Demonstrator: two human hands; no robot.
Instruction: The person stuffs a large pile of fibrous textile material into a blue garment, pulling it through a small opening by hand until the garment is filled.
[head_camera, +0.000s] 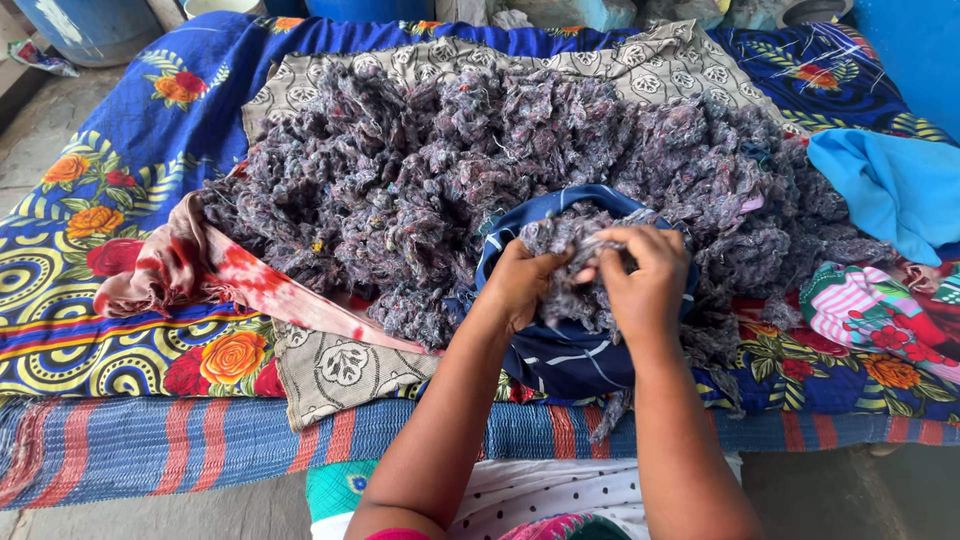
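Head view shows me my left hand (522, 283) and right hand (645, 285) both clenched on a clump of grey shredded fibre (578, 262), held in the mouth of a dark blue cloth cover (560, 355). Behind it, a big fibre heap (450, 170) lies on a patterned beige cloth (340, 372) over the blue floral bedsheet (110, 200).

Fibre heap (480, 160) behind cloth pouch (560, 355)

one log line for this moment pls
left hand: gripping grey fibre clump | right hand: pinching same clump | dark blue cloth bag: open beneath | fibre heap: behind
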